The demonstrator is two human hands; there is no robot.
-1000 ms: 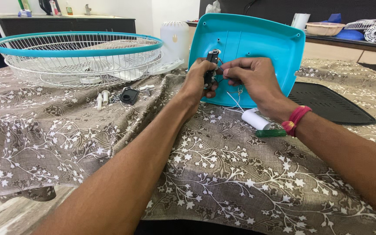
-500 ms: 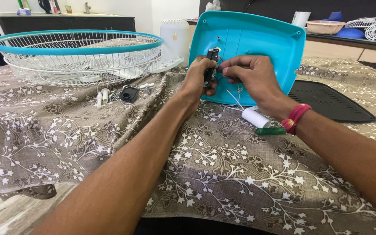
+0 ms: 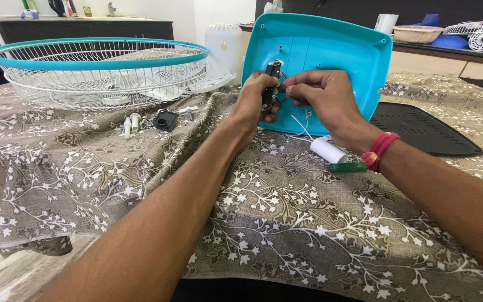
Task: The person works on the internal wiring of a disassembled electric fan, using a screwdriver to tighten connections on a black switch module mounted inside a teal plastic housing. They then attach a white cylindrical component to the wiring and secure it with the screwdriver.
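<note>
A turquoise plastic fan base (image 3: 331, 50) stands tilted on its edge on the table, hollow side toward me. My left hand (image 3: 255, 100) grips a small black switch part (image 3: 271, 81) in front of it. My right hand (image 3: 322, 95) pinches thin wires beside that black part, fingers closed; a red thread band circles its wrist. White wires hang down from the part toward a white cylinder (image 3: 327, 150) lying on the cloth. A green-handled tool (image 3: 347, 167) lies next to the cylinder, partly hidden under my right wrist.
A brown floral cloth (image 3: 286, 223) covers the table. A white wire fan guard with a turquoise rim (image 3: 99, 70) sits at the left. Small white pegs and a black piece (image 3: 165, 119) lie near it. A black grille panel (image 3: 426, 131) lies at the right.
My hands have shifted slightly on the black part and wires; otherwise nothing on the table has moved.
</note>
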